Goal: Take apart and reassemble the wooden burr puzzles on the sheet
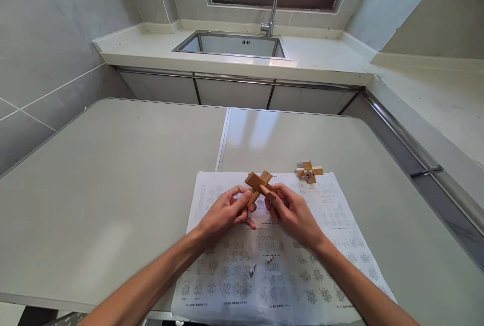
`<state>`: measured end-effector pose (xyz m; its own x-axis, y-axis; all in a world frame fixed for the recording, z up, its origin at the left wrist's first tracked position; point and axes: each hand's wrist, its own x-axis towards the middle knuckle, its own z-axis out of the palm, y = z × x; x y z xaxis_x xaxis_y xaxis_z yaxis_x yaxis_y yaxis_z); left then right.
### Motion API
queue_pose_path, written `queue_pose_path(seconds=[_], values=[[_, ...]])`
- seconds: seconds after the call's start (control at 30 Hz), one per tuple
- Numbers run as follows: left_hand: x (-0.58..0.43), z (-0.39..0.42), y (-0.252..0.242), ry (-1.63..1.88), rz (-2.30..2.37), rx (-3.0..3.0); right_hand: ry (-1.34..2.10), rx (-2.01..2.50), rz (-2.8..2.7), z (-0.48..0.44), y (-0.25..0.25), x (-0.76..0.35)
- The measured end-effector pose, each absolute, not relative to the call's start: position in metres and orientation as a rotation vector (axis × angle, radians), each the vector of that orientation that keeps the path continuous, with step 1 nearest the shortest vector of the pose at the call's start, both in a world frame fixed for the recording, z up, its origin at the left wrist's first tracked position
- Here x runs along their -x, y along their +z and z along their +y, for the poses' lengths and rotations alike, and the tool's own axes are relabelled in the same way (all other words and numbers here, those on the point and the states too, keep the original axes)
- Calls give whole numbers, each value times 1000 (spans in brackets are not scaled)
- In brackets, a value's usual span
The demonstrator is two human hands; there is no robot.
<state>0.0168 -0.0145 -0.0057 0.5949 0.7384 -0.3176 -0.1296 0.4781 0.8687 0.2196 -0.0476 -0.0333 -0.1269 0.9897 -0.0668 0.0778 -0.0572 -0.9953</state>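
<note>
Between my two hands, a wooden interlocking puzzle (258, 183) of crossed bars is held above a printed sheet. My left hand (230, 208) pinches its left side with thumb and fingers, the lower fingers curled beneath. On the other side, my right hand (292, 211) grips a bar end at the lower right. Part of the puzzle is hidden behind my fingers. A second wooden puzzle (309, 172), a cross shape with a dark mark on its front, lies at the sheet's upper right edge. The instruction sheet (272, 285) carries rows of small puzzle diagrams.
The sheet lies on a pale folding table (124, 180) with a centre seam. Beyond it stand a white counter (151, 49), a steel sink (242, 44) and a tall faucet (274, 3) below a window. A ledge (434, 94) runs along the right.
</note>
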Motion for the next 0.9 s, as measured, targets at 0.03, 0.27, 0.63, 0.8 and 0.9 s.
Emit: queue_pose_path(seconds=[0.03,0.27,0.63,0.8,0.9], values=[[-18,-15,-4,601,769,-919,1305,1253,-1333,-48,-31,-220],[-21,-21,4,638,804,-900,1340,1274,-1357,-47,-14,-225],[-17,-32,24,622,721,-864,1394,1203,-1366,-60,2,-219],[-11,-46,27,611,673,-817,1484,1116,-1333,-74,5,-213],[-7,-53,25,619,683,-788,1550,1078,-1261,-83,8,-207]])
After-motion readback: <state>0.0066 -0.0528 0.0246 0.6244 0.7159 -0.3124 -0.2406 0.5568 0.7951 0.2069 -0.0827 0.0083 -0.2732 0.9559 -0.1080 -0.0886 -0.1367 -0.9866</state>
